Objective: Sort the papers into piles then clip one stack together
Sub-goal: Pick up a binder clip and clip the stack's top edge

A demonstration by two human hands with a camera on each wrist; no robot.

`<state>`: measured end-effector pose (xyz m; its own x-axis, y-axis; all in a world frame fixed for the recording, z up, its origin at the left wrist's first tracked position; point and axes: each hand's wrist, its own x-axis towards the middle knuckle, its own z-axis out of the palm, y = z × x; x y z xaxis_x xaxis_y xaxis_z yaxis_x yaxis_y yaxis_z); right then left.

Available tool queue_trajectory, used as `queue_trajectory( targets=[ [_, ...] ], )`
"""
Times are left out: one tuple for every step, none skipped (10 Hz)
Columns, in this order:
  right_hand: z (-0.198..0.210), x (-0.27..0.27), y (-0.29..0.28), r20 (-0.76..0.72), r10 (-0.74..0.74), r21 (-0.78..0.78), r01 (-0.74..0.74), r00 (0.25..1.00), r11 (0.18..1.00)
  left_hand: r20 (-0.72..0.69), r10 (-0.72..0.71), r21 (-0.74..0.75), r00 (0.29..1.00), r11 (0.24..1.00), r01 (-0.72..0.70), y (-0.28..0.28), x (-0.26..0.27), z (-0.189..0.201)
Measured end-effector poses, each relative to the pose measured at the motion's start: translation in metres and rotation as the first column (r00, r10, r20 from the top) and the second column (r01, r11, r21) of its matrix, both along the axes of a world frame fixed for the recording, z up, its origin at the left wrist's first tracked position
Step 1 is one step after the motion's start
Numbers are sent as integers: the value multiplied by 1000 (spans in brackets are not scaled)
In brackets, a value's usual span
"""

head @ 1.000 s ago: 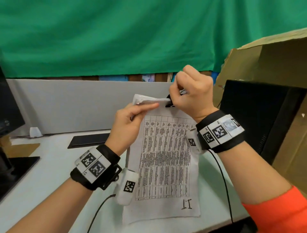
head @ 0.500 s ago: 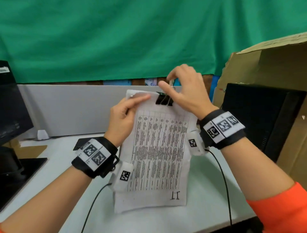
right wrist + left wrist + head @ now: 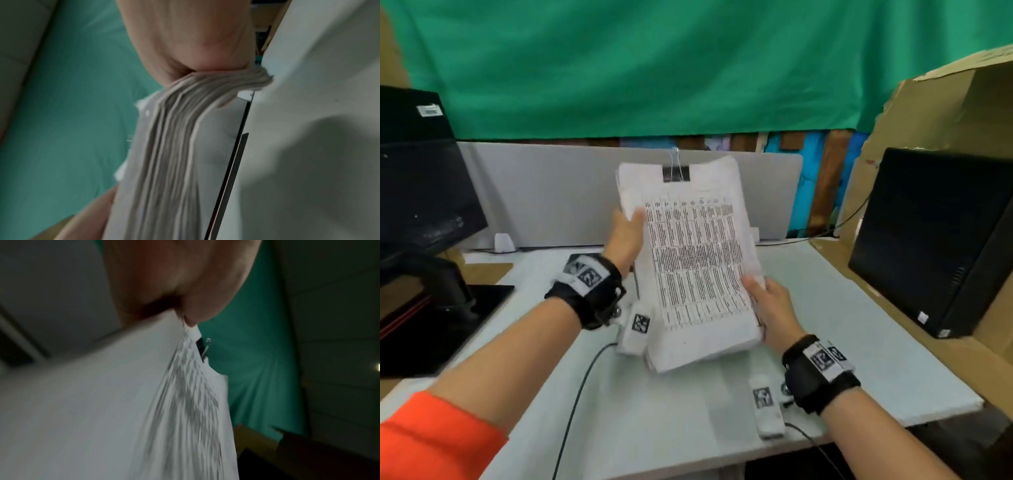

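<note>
A thick stack of printed papers (image 3: 695, 260) is held tilted up above the desk (image 3: 661, 421). A black binder clip (image 3: 676, 172) with silver handles is clamped on the middle of its top edge. My left hand (image 3: 627, 229) grips the stack's left edge, thumb on the front sheet. My right hand (image 3: 767, 301) grips the lower right edge. In the left wrist view the clip (image 3: 202, 348) shows past the fanned sheet edges (image 3: 191, 402). The right wrist view shows the stack's layered edge (image 3: 174, 146) pinched under my thumb (image 3: 205, 40).
A dark monitor (image 3: 417, 178) stands at the left on a black base (image 3: 438, 318). A black computer case (image 3: 935, 240) sits inside a cardboard box (image 3: 945, 109) at the right. A grey partition (image 3: 544, 195) closes the desk's back under a green curtain (image 3: 654, 61).
My right hand left the binder clip at the top and moved down to grip the stack's lower right edge. My left hand slid lower along the left edge. The clip stays clamped on the papers.
</note>
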<state>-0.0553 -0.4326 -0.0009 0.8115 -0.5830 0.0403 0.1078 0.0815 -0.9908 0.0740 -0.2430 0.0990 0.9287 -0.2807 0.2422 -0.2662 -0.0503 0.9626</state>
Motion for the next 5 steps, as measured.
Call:
queue_trajectory(
  targets=[
    [-16,30,-5,-194,-74,-123,51,978,991,-190,13,275,982,960,41,4,0,-73],
    [-38,50,-2,-373,-131,-248,38,919,968,-281,37,419,959,904,88,6,13,-116],
    [-49,51,2,-555,-121,-393,-131,823,910,-293,68,541,954,834,107,11,19,-133],
    [-43,43,5,-630,-122,-493,-274,767,826,-260,37,587,965,799,128,14,19,-142],
    [-25,26,12,-670,-125,-512,-334,732,792,-257,33,602,966,787,133,19,17,-137]
  ],
)
